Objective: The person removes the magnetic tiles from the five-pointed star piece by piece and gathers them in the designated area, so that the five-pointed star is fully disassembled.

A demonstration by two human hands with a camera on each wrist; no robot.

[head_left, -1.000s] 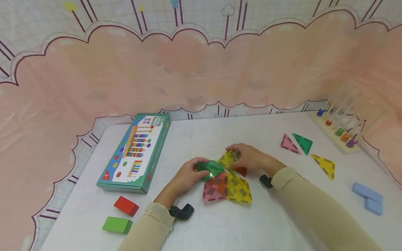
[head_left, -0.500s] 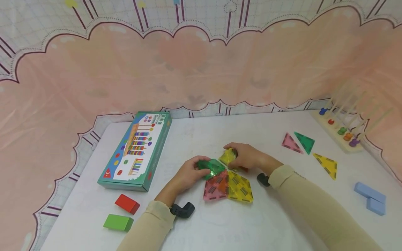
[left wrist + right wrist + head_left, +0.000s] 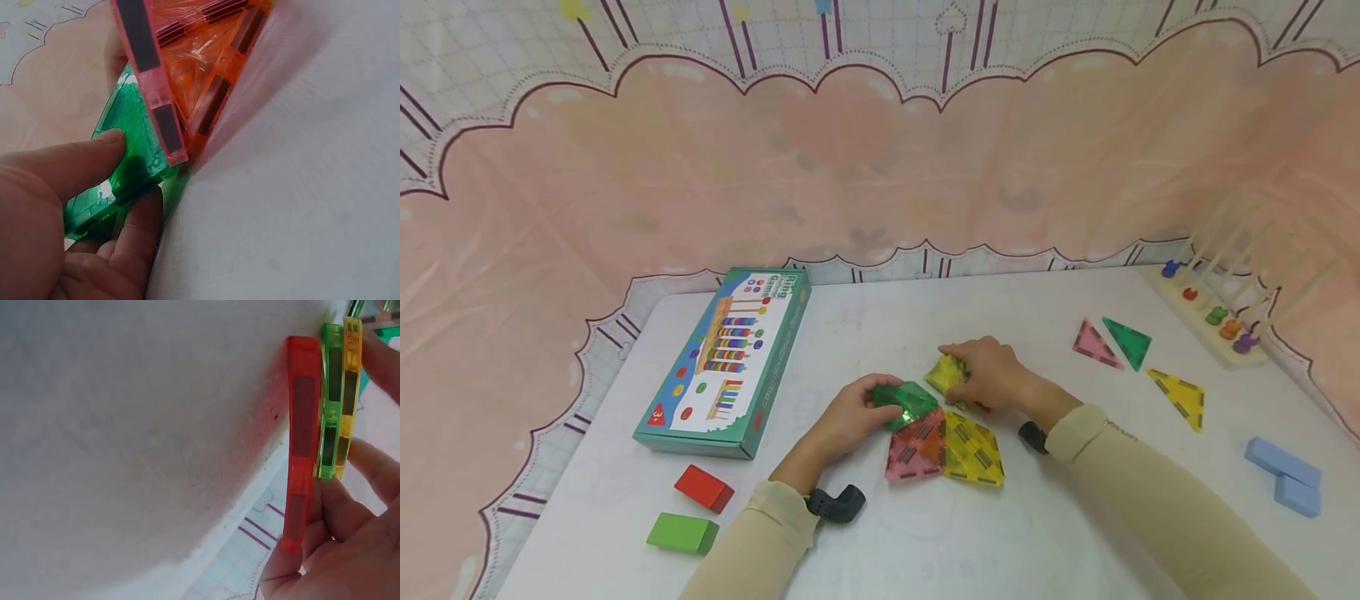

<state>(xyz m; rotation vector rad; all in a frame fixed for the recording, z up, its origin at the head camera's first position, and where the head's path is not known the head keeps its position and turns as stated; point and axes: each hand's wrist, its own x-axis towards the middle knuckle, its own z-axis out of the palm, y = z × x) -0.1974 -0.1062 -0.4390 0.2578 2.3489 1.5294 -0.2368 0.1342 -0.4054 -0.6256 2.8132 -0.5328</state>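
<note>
1. Box (image 3: 722, 358) lies flat at the rear left corner of the tabletop (image 3: 865, 321), printed side up; perhaps it sits there to leave the middle for handwork.

2. Green block (image 3: 681, 532) and red block (image 3: 700, 487) lie nearer the front along the left edge, close together but apart, seemingly out of the way too.

3. Left hand (image 3: 850, 417) pinches a green tile (image 3: 912, 402), thumb on top and fingers underneath, around mid-tabletop; this grip probably steadies the tile against its neighbours.

4. Pink tile (image 3: 906, 458) adjoins it on the front side, an orange triangle (image 3: 200, 69) showing behind it. A patterned yellow tile (image 3: 981, 454) meets the pink one's right side, so these pieces likely brace each other.

5. Right hand (image 3: 996, 375) grips a smaller yellow tile (image 3: 943, 375) just behind; the right wrist view shows green (image 3: 334, 375) and red (image 3: 301, 437) tile edges alongside, presumably grasped by the sides to keep them together.

6. Pink triangle (image 3: 1096, 343), green triangle (image 3: 1129, 340) and yellow triangle (image 3: 1182, 398) lie flat toward the rear right, apparently spares within reach.

7. Peg board (image 3: 1201, 323) occupies the rear right corner; blue blocks (image 3: 1281, 462) touch near the right edge.
</note>
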